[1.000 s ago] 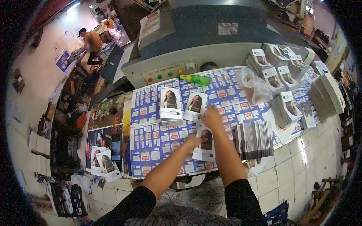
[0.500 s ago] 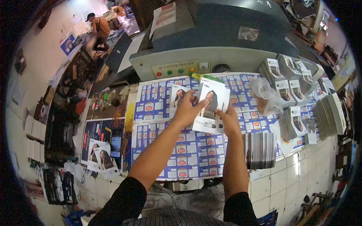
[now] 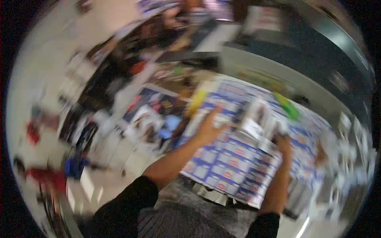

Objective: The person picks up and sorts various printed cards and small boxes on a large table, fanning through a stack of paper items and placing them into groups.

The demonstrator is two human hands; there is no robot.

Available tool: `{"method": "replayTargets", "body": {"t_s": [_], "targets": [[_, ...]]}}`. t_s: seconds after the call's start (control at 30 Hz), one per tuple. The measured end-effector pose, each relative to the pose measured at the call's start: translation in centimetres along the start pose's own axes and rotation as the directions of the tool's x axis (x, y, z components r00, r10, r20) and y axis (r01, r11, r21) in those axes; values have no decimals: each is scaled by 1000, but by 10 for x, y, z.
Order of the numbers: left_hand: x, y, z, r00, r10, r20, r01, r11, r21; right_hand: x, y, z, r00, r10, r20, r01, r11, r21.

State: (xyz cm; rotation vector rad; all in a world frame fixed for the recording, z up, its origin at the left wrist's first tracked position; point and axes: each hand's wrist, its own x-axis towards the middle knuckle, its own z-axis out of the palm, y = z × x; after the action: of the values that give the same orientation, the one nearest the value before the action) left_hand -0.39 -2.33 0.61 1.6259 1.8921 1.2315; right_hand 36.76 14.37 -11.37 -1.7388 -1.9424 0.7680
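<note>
The whole view is smeared by motion. My left hand (image 3: 210, 129) is open, its thumb and fingers apart, over the blue-and-white printed sheets (image 3: 226, 158) and holding nothing. Just right of it lie white printed cards with a dark picture (image 3: 256, 119), apart from those fingers. My right hand (image 3: 283, 144) has its fingers closed on the lower right edge of a white printed card (image 3: 270, 133), partly over the other cards. Blur hides how many cards it grips.
A bright green object (image 3: 286, 106) lies behind the cards, before a large grey machine (image 3: 258, 63). White card stacks (image 3: 351, 146) stand at the right. Left of the sheets are loose cards and a light-blue item (image 3: 170, 125) on a cluttered surface.
The view has swung left and tilted, so the table appears further right. My left hand has come off the card it shared with my right hand and spread its fingers.
</note>
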Motion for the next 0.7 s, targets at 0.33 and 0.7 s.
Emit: {"method": "replayTargets", "body": {"t_s": [0.33,0.7], "targets": [[-121,-83,-295,879,-22,-477,279,833,478,-21,-1,-14,862,-101,-496,170,981,97],[-87,-231,-325,898,-431,83,332,791,514,-220,-337,96,780,-578,239,452,785,425]]}}
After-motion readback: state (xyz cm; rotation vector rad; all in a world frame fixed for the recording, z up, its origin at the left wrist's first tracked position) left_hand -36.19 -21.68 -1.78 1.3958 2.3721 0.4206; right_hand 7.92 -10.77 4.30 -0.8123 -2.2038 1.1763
